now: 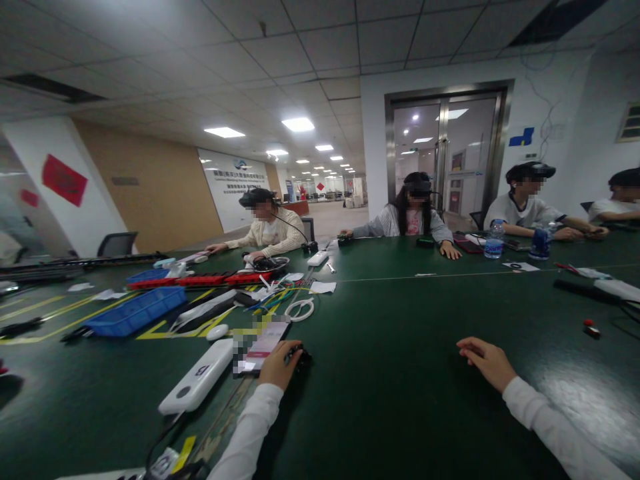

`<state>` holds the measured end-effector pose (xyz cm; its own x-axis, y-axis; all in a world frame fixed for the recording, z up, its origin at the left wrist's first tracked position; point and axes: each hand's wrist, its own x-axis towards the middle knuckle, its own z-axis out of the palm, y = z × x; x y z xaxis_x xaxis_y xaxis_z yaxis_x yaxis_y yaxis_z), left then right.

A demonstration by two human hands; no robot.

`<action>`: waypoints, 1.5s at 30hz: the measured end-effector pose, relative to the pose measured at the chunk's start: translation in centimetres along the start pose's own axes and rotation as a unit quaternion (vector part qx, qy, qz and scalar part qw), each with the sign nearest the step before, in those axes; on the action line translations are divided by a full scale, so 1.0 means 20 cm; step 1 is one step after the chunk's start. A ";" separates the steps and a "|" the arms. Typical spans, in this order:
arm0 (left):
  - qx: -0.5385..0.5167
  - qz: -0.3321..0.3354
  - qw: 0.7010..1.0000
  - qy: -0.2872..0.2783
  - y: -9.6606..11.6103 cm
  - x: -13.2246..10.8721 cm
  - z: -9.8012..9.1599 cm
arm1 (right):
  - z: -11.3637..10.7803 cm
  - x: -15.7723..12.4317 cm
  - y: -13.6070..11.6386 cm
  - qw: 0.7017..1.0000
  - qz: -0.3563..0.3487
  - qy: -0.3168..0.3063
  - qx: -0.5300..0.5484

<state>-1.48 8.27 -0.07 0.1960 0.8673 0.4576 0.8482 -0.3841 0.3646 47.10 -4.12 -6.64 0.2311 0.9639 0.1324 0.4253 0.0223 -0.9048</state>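
Extends both forearms forward over the green tabletop [390, 407], in white sleeves [253, 430], holding them well apart. Slants the left forearm up from the bottom edge of the view and a little to the right, turning the back of the left hand [278, 364] mostly upward. Curls the fingers of that hand around a small black object [303, 359], just right of a phone [265, 343] lying flat with its screen lit. Leaves part of the object showing, jutting to the right past the fingertips; cannot tell its long axis or full outline, nor contact with the tabletop from a slight lift. Slants the right forearm in from the lower right corner, up and to the left. Points the right hand [486, 362] leftward over the tabletop, toward the left hand, with fingers loosely extended and slightly bent. Has a long white box [197, 378] to the left of the phone, running from near left to far right, with a white round piece [217, 332] just beyond. Has also a coil of white cable [311, 308] beyond the left hand, a blue tray [135, 317] farther left, and a small red and black piece [592, 330] beyond the right hand, farther right.
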 end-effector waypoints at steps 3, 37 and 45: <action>0.018 -0.005 1.000 -0.001 -0.01 0.00 0.01 | 0.00 -0.01 -0.01 1.000 -0.003 -0.001 -0.003; 0.159 -0.064 0.984 -0.040 0.19 -0.01 -0.05 | 0.00 0.01 0.04 0.999 -0.003 -0.024 -0.031; 0.166 -0.063 0.983 -0.047 0.20 -0.01 -0.05 | -0.01 -0.01 -0.01 0.999 -0.004 -0.025 -0.034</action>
<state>1.35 6.23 2.09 0.1104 0.9324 0.3441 0.9793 -0.1611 0.1223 47.12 -4.27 -6.43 0.1850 0.9757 0.1172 0.4863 0.0128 -0.8737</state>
